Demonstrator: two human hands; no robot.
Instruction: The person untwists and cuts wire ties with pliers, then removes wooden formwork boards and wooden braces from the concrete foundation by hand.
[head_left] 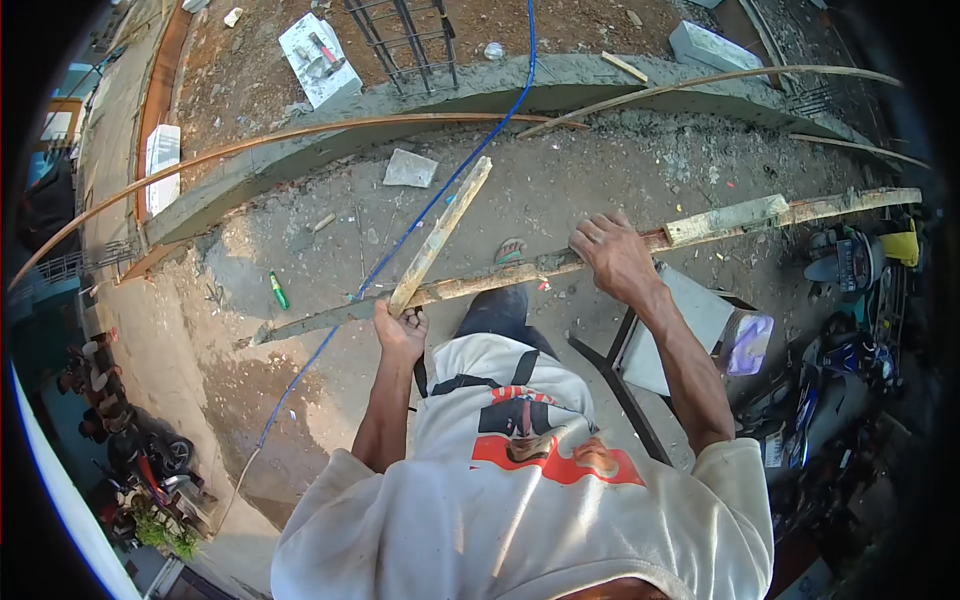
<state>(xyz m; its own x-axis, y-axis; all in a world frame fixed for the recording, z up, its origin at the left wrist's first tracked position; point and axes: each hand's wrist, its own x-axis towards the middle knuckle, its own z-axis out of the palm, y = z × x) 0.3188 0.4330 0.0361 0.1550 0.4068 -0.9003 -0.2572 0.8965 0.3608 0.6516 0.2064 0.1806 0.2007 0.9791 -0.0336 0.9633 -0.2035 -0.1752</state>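
Note:
A long, rough wooden pole (480,284) stretches across in front of my body, from the lower left to the upper right. My right hand (617,258) is closed over it from above, right of my body. At the left, my left hand (402,330) is closed around the lower end of a short wooden batten (440,235), where it meets the pole. This batten slants up and to the right across the pole. Farther right, another short piece of wood (728,219) lies along the pole. Whether nails join the pieces, I cannot tell.
A blue hose (420,215) runs beneath the pole. Beyond lie a low concrete beam (560,75), rebar column (405,45), bent wooden strips (300,128) and pale blocks (715,48). A white table or chair (665,345) stands right; motorbikes (150,450) are parked left. A green bottle (278,290) lies left.

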